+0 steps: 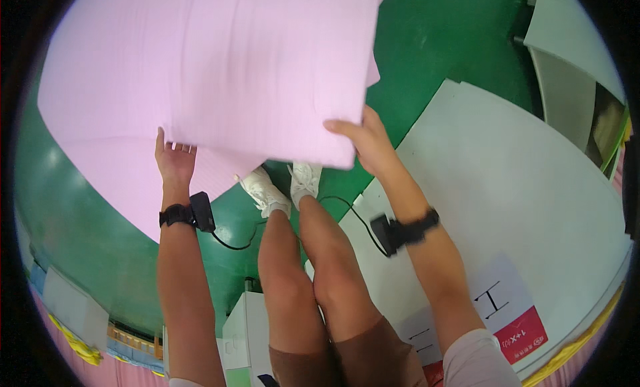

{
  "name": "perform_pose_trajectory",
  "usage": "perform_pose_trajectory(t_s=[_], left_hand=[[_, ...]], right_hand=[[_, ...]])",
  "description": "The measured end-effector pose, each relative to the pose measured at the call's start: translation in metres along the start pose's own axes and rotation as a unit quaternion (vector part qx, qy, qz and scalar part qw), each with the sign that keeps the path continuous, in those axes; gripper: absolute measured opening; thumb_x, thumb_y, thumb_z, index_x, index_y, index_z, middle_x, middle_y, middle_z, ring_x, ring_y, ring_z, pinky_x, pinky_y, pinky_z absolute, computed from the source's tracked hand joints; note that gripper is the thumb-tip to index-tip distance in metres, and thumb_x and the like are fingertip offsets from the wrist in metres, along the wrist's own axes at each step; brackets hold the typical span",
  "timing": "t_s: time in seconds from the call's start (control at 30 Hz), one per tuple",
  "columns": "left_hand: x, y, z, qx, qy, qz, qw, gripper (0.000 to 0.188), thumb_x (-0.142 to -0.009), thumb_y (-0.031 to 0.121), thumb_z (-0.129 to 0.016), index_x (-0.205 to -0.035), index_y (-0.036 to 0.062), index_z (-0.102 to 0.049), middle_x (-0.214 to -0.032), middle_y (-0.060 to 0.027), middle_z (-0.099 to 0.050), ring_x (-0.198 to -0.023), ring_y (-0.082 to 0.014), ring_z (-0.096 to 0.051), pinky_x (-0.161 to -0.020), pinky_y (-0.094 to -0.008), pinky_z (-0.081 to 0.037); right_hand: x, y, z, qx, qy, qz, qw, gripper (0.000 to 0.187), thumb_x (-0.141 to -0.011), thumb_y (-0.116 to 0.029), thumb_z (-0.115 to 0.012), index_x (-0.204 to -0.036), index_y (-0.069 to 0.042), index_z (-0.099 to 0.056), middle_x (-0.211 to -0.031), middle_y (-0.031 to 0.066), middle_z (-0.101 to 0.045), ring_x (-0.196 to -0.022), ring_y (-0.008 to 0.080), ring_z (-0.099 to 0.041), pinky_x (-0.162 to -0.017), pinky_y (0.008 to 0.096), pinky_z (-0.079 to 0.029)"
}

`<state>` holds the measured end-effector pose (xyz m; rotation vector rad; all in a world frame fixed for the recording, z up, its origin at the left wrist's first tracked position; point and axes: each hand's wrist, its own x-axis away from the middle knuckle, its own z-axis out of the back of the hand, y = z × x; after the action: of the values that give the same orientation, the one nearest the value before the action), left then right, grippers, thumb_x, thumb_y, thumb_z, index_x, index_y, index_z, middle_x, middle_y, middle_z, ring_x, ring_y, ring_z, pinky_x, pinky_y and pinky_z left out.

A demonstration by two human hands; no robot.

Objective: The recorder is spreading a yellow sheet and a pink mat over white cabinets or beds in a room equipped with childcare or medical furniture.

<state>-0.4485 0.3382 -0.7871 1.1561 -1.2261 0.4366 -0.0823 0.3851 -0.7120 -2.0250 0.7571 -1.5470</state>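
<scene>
A large pink mat (267, 74) with fine ribbed lines and a soft, thick edge takes up the upper left. My right hand (370, 140) grips its near right corner, thumb on top and fingers behind the side edge. At the near edge further left, my left hand (176, 162) has its fingers tucked under the mat and its thumb upright beside it. This part is lifted off the floor, while a lower pink layer (120, 180) spreads beneath it to the left. The far end of the mat runs out of view.
My white shoes (267, 190) stand on the green floor (427, 40) just below the mat. A white table (513, 167) lies close on my right, with printed cards on it. Cables hang from black wrist devices (203, 212). White furniture (573, 74) stands at the far right.
</scene>
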Motion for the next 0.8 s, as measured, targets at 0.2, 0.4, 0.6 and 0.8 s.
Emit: perform_pose_trajectory(t_s=[0.2,0.4,0.6,0.8], left_hand=[[0.113,0.122,0.004,0.073,-0.111,-0.099,0.986,0.058,-0.085,0.043,-0.053,-0.125,0.0022,-0.045,-0.122,-0.0149,-0.052,-0.111,-0.0292,-0.051,-0.096,-0.0412,-0.041],[0.274,0.246,0.028,0.045,-0.045,-0.100,0.993,0.043,-0.085,0.022,-0.058,-0.118,-0.0030,-0.049,-0.114,-0.0148,-0.057,-0.104,-0.0280,-0.055,-0.091,-0.0391,-0.045],[0.451,0.269,0.028,-0.023,-0.045,-0.261,0.964,0.052,-0.078,0.017,-0.065,-0.120,-0.0051,-0.044,-0.108,-0.0130,-0.058,-0.099,-0.0222,-0.056,-0.081,-0.0319,-0.048],[0.610,0.275,0.039,-0.101,0.056,-0.356,0.927,0.030,-0.071,0.012,-0.062,-0.093,-0.0087,-0.060,-0.080,-0.0082,-0.062,-0.066,-0.0173,-0.058,-0.060,-0.0293,-0.047]], right_hand=[[0.145,-0.170,-0.093,0.192,0.005,0.132,0.972,0.029,-0.077,-0.016,-0.067,-0.099,0.003,-0.062,-0.103,0.0141,-0.059,-0.098,0.0245,-0.056,-0.085,0.0344,-0.043],[0.303,-0.289,-0.149,0.162,-0.049,0.102,0.980,0.030,-0.070,-0.010,-0.072,-0.095,0.005,-0.062,-0.097,0.0163,-0.062,-0.087,0.0238,-0.060,-0.078,0.0335,-0.047],[0.392,-0.346,-0.101,-0.201,-0.049,-0.042,0.977,0.048,-0.067,-0.002,-0.060,-0.111,0.013,-0.048,-0.096,0.0230,-0.060,-0.082,0.0335,-0.061,-0.076,0.0439,-0.051],[0.438,-0.435,-0.135,-0.165,-0.001,0.035,0.986,0.042,-0.064,-0.014,-0.060,-0.101,0.006,-0.056,-0.088,0.0168,-0.062,-0.079,0.0341,-0.060,-0.079,0.0392,-0.051]])
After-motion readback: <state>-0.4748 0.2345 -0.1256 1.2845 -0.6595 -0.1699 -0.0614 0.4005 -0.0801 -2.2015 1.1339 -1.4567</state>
